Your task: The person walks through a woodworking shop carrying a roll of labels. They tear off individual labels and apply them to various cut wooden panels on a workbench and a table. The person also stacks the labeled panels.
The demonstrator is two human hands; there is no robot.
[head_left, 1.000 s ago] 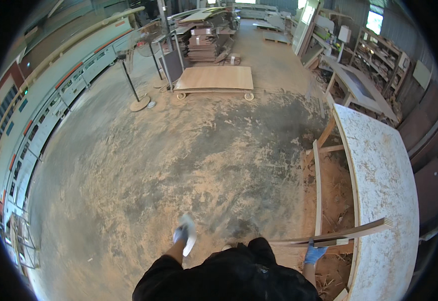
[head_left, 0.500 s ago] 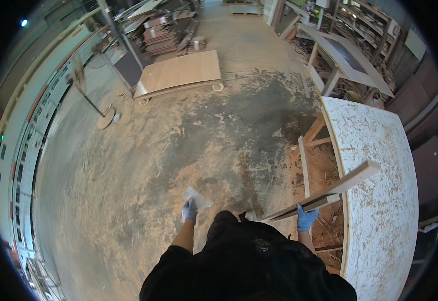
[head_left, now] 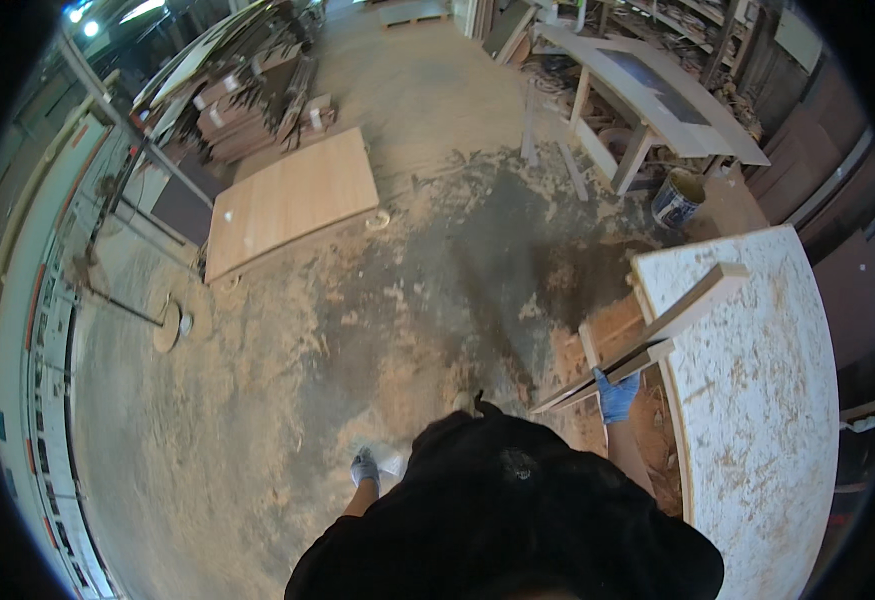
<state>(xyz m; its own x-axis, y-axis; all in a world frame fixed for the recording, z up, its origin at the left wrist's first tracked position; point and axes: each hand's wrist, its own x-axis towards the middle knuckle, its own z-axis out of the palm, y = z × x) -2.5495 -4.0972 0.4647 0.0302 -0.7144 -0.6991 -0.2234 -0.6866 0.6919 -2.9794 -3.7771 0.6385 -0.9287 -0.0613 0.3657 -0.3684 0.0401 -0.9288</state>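
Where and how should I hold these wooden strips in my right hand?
Likely around the middle of the wooden strips, from your near side, where your right hand grips: they're long, narrow and extend past it both ways, so an end grip might tip.

The pale-gloved left hand (head_left: 363,467) is lowered beside the black-clad torso (head_left: 502,510), the left forearm (head_left: 361,500) bare behind it. The blue-gloved right hand (head_left: 616,396) extends farther forward, its fingers (head_left: 601,379) curled in a grip, and the right forearm (head_left: 628,454) is likewise bare.
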